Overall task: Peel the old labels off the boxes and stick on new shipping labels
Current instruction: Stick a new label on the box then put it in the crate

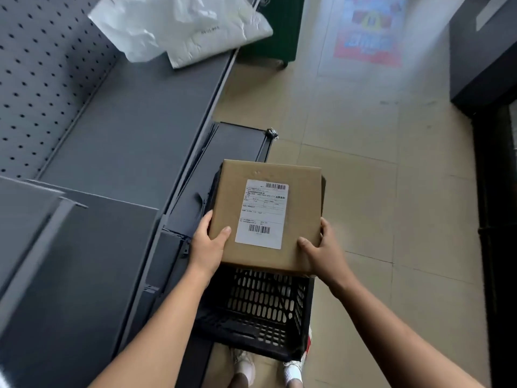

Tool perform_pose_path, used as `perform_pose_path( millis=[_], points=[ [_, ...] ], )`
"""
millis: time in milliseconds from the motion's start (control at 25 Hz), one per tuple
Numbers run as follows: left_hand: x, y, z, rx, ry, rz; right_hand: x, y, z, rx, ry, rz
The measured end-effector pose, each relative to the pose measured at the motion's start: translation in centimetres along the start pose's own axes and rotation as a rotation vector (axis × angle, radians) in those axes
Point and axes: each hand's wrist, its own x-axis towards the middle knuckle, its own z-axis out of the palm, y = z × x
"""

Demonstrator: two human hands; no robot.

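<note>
A brown cardboard box (302,208) is held in the air above a black plastic crate (260,312). A white shipping label (261,214) with barcodes lies flat on the box's top face. My left hand (208,245) grips the box's near left edge, thumb on top. My right hand (321,252) grips the near right corner, thumb on top as well. The fingers under the box are hidden.
Grey metal shelving (117,130) with a pegboard back runs along the left. White plastic mailer bags (184,26) lie on its far end. A green bin (268,32) stands beyond. Tiled floor (363,169) stretches to the right, with a dark counter (484,51) at the far right.
</note>
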Motion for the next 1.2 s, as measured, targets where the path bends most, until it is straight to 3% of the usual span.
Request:
perform_pose_path(
  millis=[280,680,880,1040,1200],
  points=[
    [6.9,-6.2,1.8,0.044,-0.011,-0.137,6.6,5.3,4.2,-0.083,-0.002,0.095],
    [14.1,-11.8,5.4,0.260,-0.033,-0.144,13.7,10.4,8.3,-0.076,0.101,0.317],
    [15.4,-13.5,6.6,0.251,-0.113,-0.206,16.0,12.7,9.4,-0.074,0.137,0.372],
    [15.9,-14.8,6.7,0.459,-0.159,-0.185,16.6,12.4,10.6,0.008,0.172,0.371],
    [14.7,-14.0,6.6,0.685,-0.166,-0.108,14.8,10.9,10.3,-0.107,0.181,0.334]
  ],
)
